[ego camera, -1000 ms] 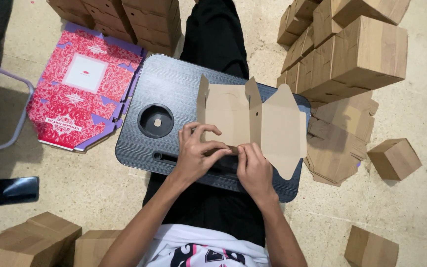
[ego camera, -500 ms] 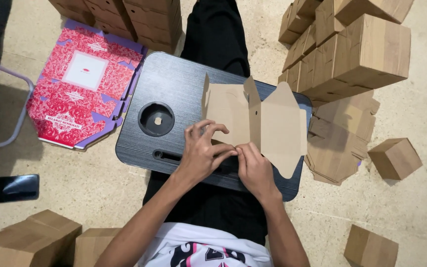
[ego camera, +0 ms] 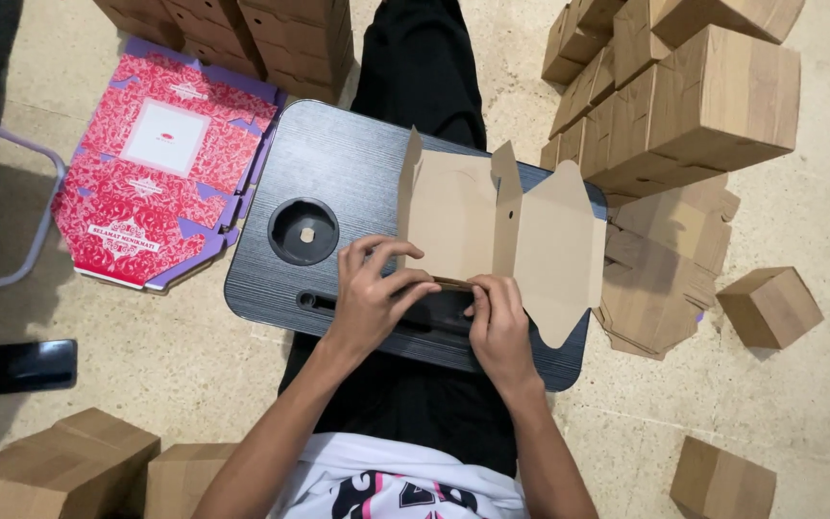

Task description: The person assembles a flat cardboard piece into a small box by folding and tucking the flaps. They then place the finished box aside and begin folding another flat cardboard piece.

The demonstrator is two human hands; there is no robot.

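A flat brown cardboard box blank (ego camera: 492,226) lies unfolded on a dark grey lap tray (ego camera: 338,173) across my legs. My left hand (ego camera: 377,288) pinches the blank's near edge with fingers curled over it. My right hand (ego camera: 500,322) presses the same near edge just to the right, fingertips touching those of the left. The blank's side flaps stick up and out toward the right.
Stacks of folded brown boxes (ego camera: 684,86) rise at the right and top. A pile of flat blanks (ego camera: 665,269) lies right of the tray. A flat pink patterned carton (ego camera: 160,173) lies left, a black phone (ego camera: 13,367) on the floor. Loose boxes (ego camera: 768,306) sit around.
My left hand's fingers have curled further over the blank's near edge and both hands have drawn closer together. The blank has shifted slightly.
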